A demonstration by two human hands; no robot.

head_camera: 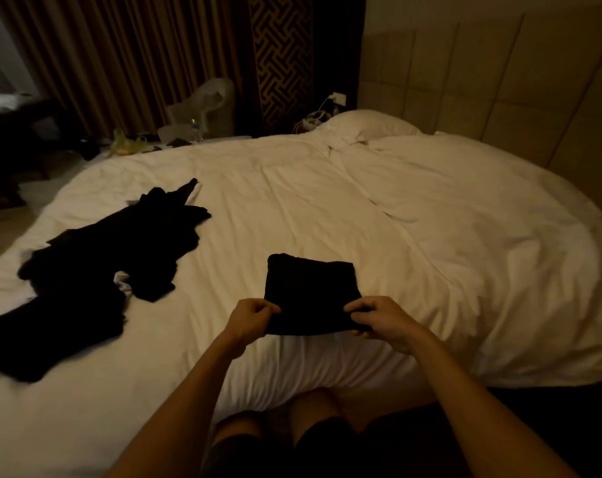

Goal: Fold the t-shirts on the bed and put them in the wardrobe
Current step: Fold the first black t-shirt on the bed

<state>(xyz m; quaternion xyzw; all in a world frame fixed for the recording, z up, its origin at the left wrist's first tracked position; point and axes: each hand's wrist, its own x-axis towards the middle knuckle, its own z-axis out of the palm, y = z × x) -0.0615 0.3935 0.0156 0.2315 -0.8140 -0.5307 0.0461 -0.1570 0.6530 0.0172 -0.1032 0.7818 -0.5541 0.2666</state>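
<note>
Fold step looks abt done: left hand (254, 317) & right hand (379, 320) each keep a pinch grip on a near corner of the folded black t-shirt (310, 288) on the bed (292, 201), unfolded dark pile (103, 263) well left; next prob. carry to wardrobe (not in view, contents unknown).

The folded t-shirt (310, 291) at lower centre is matt black cloth. The duvet (327, 201) is white, wrinkled fabric. Upper left, the curtain (120, 56) hangs as pleated cloth; upper right, the headboard (482, 74) looks smooth, padded.
</note>
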